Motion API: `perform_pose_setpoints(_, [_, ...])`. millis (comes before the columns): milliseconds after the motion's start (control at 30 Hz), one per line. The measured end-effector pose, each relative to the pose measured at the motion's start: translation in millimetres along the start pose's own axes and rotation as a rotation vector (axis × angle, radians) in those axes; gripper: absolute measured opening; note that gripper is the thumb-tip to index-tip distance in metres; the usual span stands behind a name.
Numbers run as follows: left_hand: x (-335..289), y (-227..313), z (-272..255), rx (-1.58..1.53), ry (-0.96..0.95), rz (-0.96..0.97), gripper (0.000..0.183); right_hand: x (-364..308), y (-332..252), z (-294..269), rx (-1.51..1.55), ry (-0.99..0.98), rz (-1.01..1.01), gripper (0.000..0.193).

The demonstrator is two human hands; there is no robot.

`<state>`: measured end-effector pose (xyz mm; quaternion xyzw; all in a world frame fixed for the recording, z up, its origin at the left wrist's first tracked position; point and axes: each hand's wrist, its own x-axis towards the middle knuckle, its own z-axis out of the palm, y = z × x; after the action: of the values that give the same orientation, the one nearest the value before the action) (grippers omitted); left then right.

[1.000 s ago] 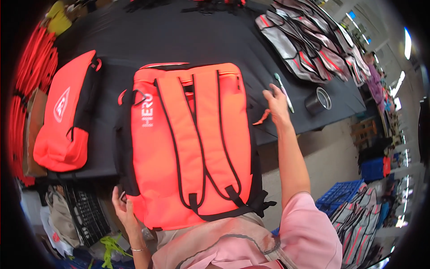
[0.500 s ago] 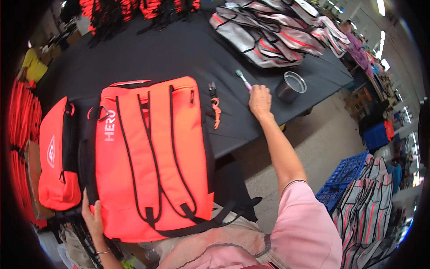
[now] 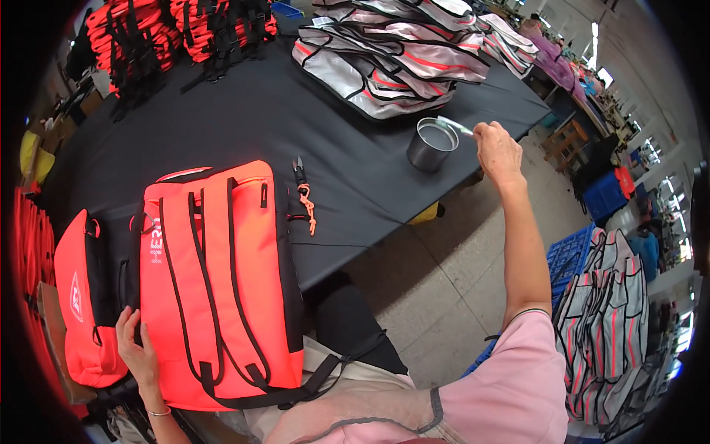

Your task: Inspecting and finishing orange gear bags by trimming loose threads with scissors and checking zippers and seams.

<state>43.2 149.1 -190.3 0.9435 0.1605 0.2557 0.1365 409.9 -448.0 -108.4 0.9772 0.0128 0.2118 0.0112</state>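
My right hand (image 3: pixel 500 157) is closed round the handle of a toothbrush (image 3: pixel 455 126). Its bristle end reaches over the rim of a dark metal cup (image 3: pixel 429 157) near the table's right edge. A bright coral-orange backpack (image 3: pixel 177 296) lies with its shoulder straps (image 3: pixel 214 251) facing up, its lower end against my lap. At the bag's lower left side is my left hand (image 3: pixel 139 351), fingers apart, touching its edge. Small thread snips (image 3: pixel 299 172) with a knotted orange cord lie on the black-covered table right of the bag.
Another orange bag (image 3: pixel 78 318) stands at the left. Silver-grey bag pieces with black edging (image 3: pixel 392 66) are heaped at the far side of the table (image 3: pixel 222 111). Orange bundles with black straps (image 3: pixel 133 44) lie at the far left. Blue crates (image 3: pixel 566 259) and more grey pieces (image 3: pixel 603 318) stand at right.
My right hand has lifted the toothbrush off the table and moved right, bringing its head over the cup. My left hand stays at the bag's side. The whole view has shifted.
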Motion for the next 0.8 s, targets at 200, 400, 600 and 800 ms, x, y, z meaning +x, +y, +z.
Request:
perform_pose_setpoints(200, [-3.1,36.0,3.6,-0.048,-0.155,0.108,0.017,11.5,7.0,35.6,-0.149,-0.119,-0.183,0.013])
perform_pose_setpoints(400, [9.1,75.3,-8.1,-0.059,-0.124,0.096,0.018,3.0,1.7,2.0,-0.072,-0.007,-0.062,0.012])
perform_pose_setpoints(600, [62.4,137.2,64.6,-0.342,-0.037,0.300,0.029,-40.7,22.8,34.1,-0.054,-0.006,-0.028,0.017])
perform_pose_setpoints(800, [118.0,156.1,123.8,-0.265,0.077,0.279,0.060,-66.5,23.5,43.6,0.078,0.064,0.012,0.018])
